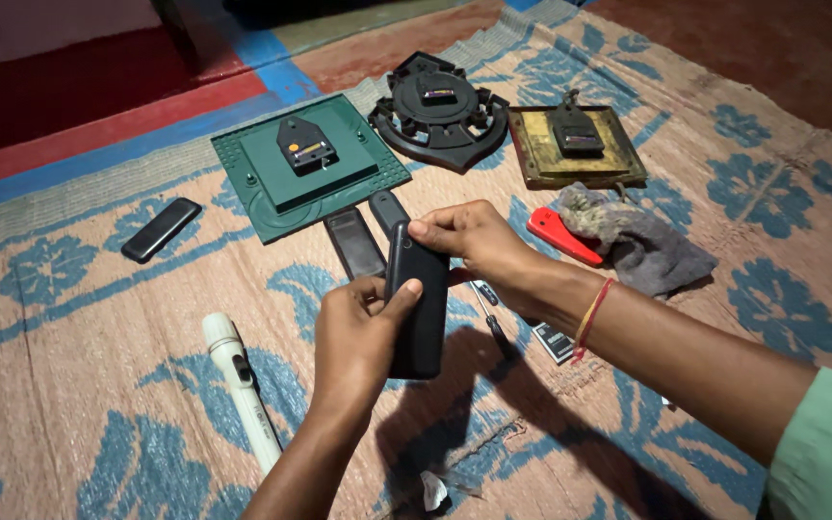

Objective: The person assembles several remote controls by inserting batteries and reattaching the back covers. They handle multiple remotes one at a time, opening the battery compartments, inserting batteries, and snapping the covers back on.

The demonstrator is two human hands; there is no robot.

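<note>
Both hands grip the black remote (418, 313) mid-mat: left hand (358, 337) wraps its near end, right hand (469, 241) pinches the far end. Risk: thumb slips, remote drops onto the screwdriver (493, 323). Dark printed pack (556, 342) lies flat under the right wrist; green clock back (310, 169) far left.

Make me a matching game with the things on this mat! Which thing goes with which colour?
Things:
1. square plastic clock back
2. long plastic torch
3. crumpled cloth rag
4. slim remote held in both hands

Colours:
A. white
B. black
C. green
D. grey

Pairs: 1-C, 2-A, 3-D, 4-B
</note>
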